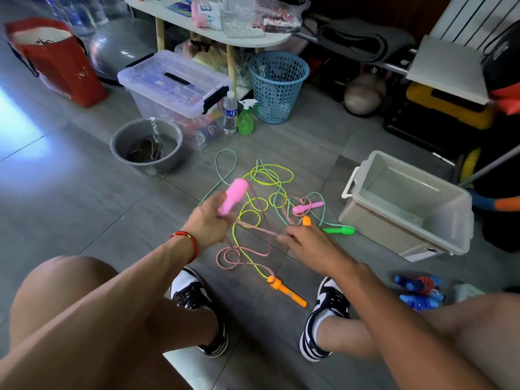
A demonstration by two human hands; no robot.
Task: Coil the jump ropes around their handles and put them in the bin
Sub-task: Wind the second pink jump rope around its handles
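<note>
My left hand point(209, 225) grips a pink handle point(233, 195), held upright above the floor. The pink-and-white rope point(254, 228) runs taut from it to my right hand point(305, 244), which pinches the rope. More of that rope loops on the tiles point(229, 257), and its second pink handle point(307, 207) lies in the tangle. A yellow-green rope point(267, 175) with orange handles point(287, 291) and a teal rope point(225, 164) with a green handle point(339, 230) lie tangled between my feet and the open beige bin point(363, 220) on the right, which looks empty.
A grey bucket point(119, 149), a clear lidded box point(174, 80), a water bottle point(230, 112), a green spray bottle point(246, 118) and a blue basket point(277, 85) stand beyond the ropes. A blue handled bundle point(420, 291) lies by my right shoe point(326, 313).
</note>
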